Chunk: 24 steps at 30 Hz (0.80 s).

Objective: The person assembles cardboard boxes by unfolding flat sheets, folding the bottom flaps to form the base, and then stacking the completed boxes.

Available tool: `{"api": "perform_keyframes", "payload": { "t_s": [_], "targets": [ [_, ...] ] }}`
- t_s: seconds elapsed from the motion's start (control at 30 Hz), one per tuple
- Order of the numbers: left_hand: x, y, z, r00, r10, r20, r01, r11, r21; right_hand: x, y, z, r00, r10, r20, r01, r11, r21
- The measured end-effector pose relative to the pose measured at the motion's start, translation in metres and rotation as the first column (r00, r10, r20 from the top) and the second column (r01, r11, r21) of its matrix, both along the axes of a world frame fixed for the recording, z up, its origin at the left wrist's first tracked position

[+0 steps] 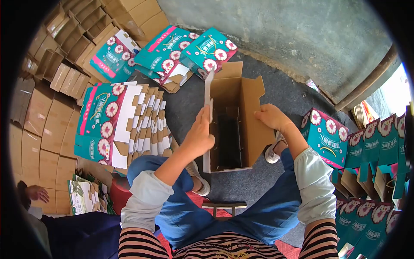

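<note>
An opened cardboard box [252, 93] stands between my knees with its brown inside facing up and its flaps raised. My left hand [199, 136] is closed on the box's left wall, its fingertips hidden behind the edge. On the other side, my right hand [271, 117] pinches the right side panel between thumb and fingers. The inside of the box is dark toward the bottom, so I cannot make out what lies there.
A stack of flat teal cartons [101, 116] lies at the left, with more flat cartons [166, 52] behind. Teal boxes [325, 136] stand at the right. Brown boxes [47, 129] line the left side, near another person's hand [36, 193]. A wall [302, 39] rises behind.
</note>
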<state>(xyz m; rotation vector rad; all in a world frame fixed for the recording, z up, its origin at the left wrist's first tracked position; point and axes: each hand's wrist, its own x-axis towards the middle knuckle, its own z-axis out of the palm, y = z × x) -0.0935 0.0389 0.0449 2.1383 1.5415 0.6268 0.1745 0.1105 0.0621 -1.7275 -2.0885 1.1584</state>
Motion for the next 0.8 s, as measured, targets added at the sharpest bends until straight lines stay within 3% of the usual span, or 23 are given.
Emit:
{"api": "perform_keyframes", "payload": {
  "t_s": [0.2, 0.47, 0.5, 0.57, 0.63, 0.7, 0.77, 0.8],
  "targets": [
    [0.012, -0.003, 0.002, 0.948, 0.000, -0.320, 0.006, 1.000, 0.019, -0.027, -0.011, 0.013, 0.999, 0.041, 0.002, -0.041, 0.993, 0.114],
    [0.016, 0.010, 0.008, 0.899, -0.070, -0.432, 0.039, 0.996, -0.080, -0.029, -0.001, 0.002, 0.988, -0.004, 0.157, -0.042, 0.956, 0.289],
    [0.014, 0.011, 0.008, 0.904, -0.074, -0.422, 0.040, 0.995, -0.088, -0.033, -0.004, 0.004, 0.970, -0.079, 0.230, -0.006, 0.938, 0.347],
    [0.011, 0.014, 0.009, 0.911, -0.077, -0.405, 0.041, 0.994, -0.098, -0.046, -0.018, 0.019, 0.905, -0.229, 0.359, 0.041, 0.885, 0.463],
    [0.012, 0.012, 0.011, 0.917, -0.076, -0.391, 0.033, 0.993, -0.115, -0.055, -0.030, 0.029, 0.913, -0.209, 0.350, -0.180, 0.564, 0.806],
    [0.015, 0.008, 0.016, 0.915, -0.093, -0.393, 0.037, 0.988, -0.147, -0.068, -0.043, 0.040, 0.930, -0.066, 0.361, -0.316, 0.353, 0.880],
    [0.016, 0.008, 0.016, 0.913, -0.085, -0.399, 0.016, 0.985, -0.172, -0.079, -0.071, 0.049, 0.911, 0.180, 0.370, -0.412, 0.369, 0.833],
    [0.016, 0.008, 0.016, 0.910, -0.077, -0.407, 0.004, 0.984, -0.177, -0.078, -0.081, 0.050, 0.866, 0.382, 0.323, -0.482, 0.468, 0.741]
  ]
}}
